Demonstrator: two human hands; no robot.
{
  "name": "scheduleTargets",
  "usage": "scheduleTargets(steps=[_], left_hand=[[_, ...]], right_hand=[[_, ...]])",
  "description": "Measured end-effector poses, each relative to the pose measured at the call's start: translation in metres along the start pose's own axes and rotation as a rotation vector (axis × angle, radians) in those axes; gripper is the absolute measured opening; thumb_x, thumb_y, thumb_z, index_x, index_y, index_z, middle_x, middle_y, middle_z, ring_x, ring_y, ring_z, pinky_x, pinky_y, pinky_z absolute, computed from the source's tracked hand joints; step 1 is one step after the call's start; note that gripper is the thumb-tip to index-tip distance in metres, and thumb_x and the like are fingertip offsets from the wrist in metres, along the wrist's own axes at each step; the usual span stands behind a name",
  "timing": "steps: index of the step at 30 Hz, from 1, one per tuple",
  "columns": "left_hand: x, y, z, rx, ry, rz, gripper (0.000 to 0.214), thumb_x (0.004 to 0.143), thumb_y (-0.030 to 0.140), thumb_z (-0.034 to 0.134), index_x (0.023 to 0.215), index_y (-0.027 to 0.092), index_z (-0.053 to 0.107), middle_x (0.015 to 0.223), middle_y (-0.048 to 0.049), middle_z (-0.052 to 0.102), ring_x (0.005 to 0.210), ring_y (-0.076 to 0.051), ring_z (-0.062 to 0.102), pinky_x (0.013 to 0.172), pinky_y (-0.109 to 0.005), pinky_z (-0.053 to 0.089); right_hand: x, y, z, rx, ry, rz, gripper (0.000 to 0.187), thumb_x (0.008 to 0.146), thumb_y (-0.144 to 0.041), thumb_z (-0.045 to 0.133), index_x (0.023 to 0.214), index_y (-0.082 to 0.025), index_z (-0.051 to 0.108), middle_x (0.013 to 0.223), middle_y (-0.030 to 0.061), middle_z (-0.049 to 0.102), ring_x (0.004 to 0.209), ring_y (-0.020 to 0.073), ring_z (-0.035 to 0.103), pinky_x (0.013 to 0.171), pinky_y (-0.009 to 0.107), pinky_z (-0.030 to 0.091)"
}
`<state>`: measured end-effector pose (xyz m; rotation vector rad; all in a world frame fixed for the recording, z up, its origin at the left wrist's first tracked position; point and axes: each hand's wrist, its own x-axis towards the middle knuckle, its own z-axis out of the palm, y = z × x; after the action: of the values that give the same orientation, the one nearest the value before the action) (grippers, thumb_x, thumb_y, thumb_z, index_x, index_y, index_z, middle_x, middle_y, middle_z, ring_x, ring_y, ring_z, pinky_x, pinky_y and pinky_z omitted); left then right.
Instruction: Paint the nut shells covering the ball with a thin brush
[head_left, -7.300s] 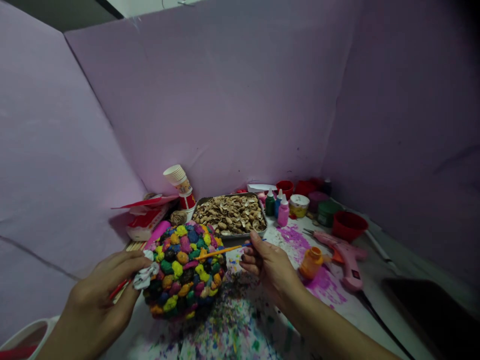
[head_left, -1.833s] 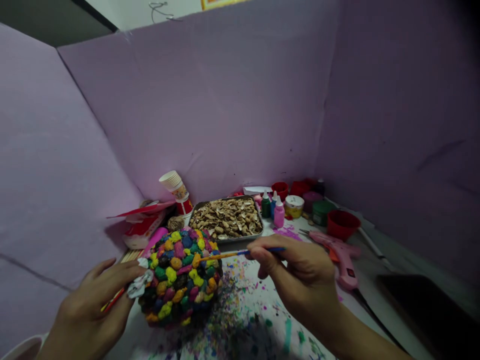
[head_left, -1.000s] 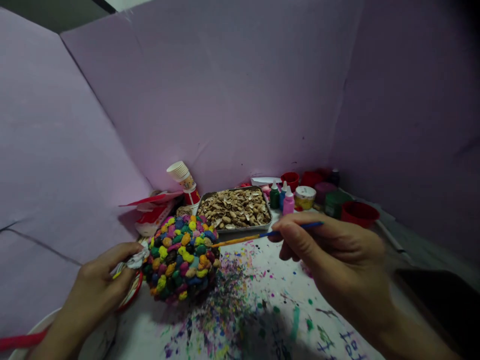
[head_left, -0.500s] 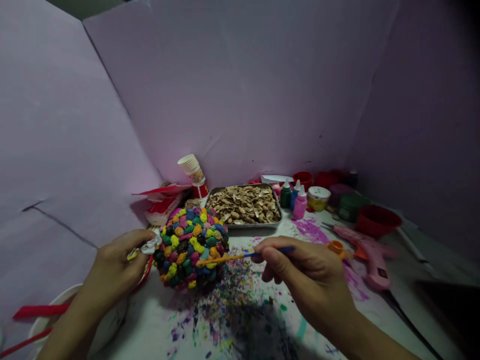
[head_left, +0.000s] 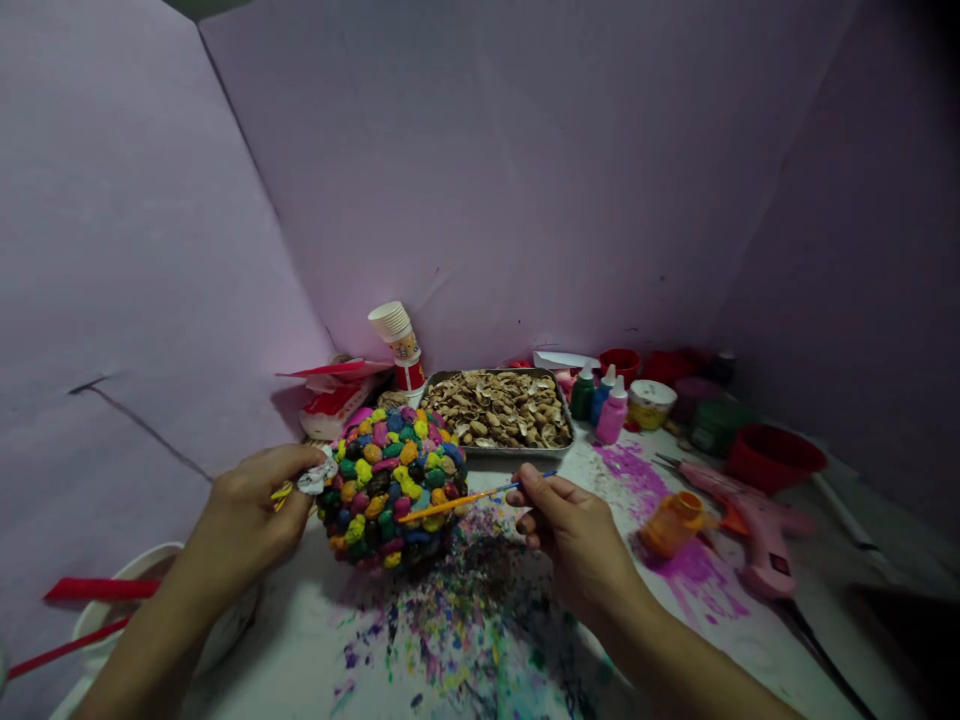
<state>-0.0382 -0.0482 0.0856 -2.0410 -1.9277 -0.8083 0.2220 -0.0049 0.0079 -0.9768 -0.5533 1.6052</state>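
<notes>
A ball covered in many-coloured painted shells [head_left: 394, 485] sits on the paint-splattered white table [head_left: 465, 640]. My left hand [head_left: 251, 515] is closed on a white knotted end [head_left: 316, 478] at the ball's left side and steadies it. My right hand [head_left: 574, 530] pinches a thin paintbrush [head_left: 457, 500] with an orange shaft and blue end. The brush tip touches the ball's lower right side. An open orange paint bottle [head_left: 671, 520] stands just right of my right hand.
A metal tray of nut shells [head_left: 499, 410] lies behind the ball. Green, blue and pink paint bottles [head_left: 600, 400], jars and red bowls [head_left: 772, 455] line the back right. A pink glue gun [head_left: 750, 510] lies at right. Stacked paper cups [head_left: 397, 340] stand at back left, a white bowl [head_left: 127, 600] at left.
My right hand came back down from the orange bottle and drew nearer, setting the brush tip on the ball's lower right. The left hand kept its hold. The view shifted slightly left.
</notes>
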Motion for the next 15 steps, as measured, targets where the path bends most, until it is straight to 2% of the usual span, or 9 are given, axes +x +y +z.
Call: scheduleTargets(steps=[15], left_hand=[[-0.0019,-0.004,0.0014,-0.021,-0.001,-0.007,0.033,0.07,0.033,0.042,0.08,0.018,0.07,0.076,-0.0067,0.077,0.07,-0.023,0.07,0.067,-0.033,0.055]], right_hand=[[0.0032,0.0039,-0.0064,-0.057,0.119,-0.024,0.047,0.037,-0.039,0.093,0.053,-0.015,0.057,0.041,-0.0023,0.059,0.033,0.0076,0.05,0.032,0.017,0.036]])
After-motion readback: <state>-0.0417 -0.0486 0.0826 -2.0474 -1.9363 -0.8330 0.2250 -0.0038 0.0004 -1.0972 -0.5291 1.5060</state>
